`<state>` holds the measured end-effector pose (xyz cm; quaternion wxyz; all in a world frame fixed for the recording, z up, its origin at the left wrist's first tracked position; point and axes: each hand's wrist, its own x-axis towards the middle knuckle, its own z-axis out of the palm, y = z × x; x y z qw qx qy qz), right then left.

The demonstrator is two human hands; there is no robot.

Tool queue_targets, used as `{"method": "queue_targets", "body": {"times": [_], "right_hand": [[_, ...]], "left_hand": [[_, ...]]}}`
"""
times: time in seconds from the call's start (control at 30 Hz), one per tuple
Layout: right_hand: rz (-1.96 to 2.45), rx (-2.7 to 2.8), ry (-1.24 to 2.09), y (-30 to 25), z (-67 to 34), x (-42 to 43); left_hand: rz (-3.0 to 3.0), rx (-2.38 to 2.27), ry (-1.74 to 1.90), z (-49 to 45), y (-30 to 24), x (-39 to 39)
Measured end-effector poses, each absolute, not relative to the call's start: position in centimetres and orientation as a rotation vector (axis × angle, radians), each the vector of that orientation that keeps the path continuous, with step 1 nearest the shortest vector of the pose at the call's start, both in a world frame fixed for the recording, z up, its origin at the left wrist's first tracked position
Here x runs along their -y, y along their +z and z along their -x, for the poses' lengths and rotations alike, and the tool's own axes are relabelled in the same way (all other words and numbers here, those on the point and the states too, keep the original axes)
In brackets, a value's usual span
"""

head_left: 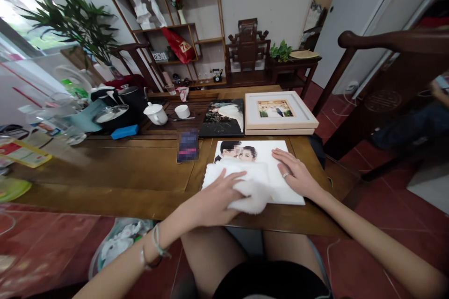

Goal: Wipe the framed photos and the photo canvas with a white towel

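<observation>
A white photo panel (280,187) with a printed picture of a couple lies flat on the wooden table near its front edge. Over its left and lower part is spread a fluffy white cloth (254,194), covering some of the picture. My left hand (219,196) presses down on this cloth, its fingers gripping the bunched fabric. On the panel's right side my right hand (294,173) rests flat, fingers stretched out, with a ring on one finger. Left of the panel lies a small dark card or packet (187,145), its surface blurred.
Behind the panel lie a dark photo panel (222,119) and stacked light-framed pictures (280,112). A white teapot (156,114), a white cup (182,111) and a blue block (124,131) stand to the left. A dark wooden chair (372,93) is at the right.
</observation>
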<state>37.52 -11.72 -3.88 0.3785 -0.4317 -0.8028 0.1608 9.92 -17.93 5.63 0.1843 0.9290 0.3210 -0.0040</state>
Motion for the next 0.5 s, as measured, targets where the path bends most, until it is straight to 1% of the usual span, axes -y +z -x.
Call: {"method": "queue_targets", "body": {"times": [0.27,0.37,0.5], "right_hand": [[1.079,2.063,0.403,-4.2,-37.7,11.5],[1.090,2.064,0.404,-4.2,-37.7,11.5],[1.134,2.080,0.411,-4.2,-37.7,11.6]], "left_hand": [[-2.640,-1.142,0.169,-11.6,3.8,10.1],[-2.684,-1.163,0.159,-12.2,3.5,10.2],[-2.732,-1.055,0.131,-12.6,3.5,13.6]]}}
